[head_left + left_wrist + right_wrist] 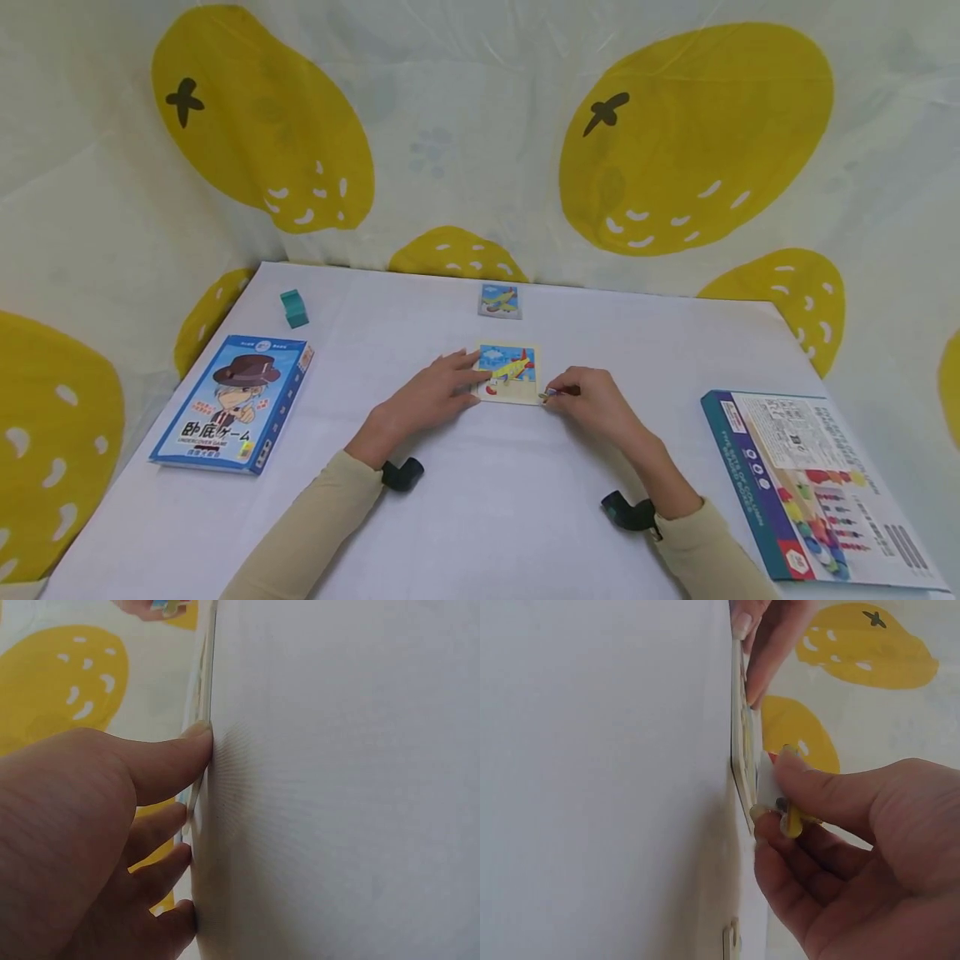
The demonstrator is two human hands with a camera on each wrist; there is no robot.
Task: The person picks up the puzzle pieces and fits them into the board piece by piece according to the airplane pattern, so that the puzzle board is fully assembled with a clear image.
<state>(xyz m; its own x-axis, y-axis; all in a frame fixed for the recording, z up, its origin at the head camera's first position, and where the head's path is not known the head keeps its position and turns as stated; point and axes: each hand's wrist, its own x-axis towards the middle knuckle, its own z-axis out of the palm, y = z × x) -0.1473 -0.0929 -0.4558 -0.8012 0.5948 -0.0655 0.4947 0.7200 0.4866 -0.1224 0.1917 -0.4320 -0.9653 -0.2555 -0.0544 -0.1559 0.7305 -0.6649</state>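
Observation:
A small square jigsaw board point(516, 397) with a yellow plane picture lies mid-table; its lower part shows bare pale backing. My left hand point(437, 385) rests at the board's left side, fingers spread. In the left wrist view the left thumb point(176, 761) touches the board's edge. At the board's lower right corner my right hand point(592, 402) pinches a small jigsaw piece point(793, 823) between thumb and fingers. The piece shows yellow and is tilted; the fingers hide most of it. Behind the board lies a small picture card point(500, 301) with a similar plane.
A blue game box point(232, 408) lies at the left, with a teal block point(294, 308) behind it. On the right lies a larger flat box point(821, 492). Low in the right wrist view, a thin flat pale thing point(731, 941) shows its edge on the table.

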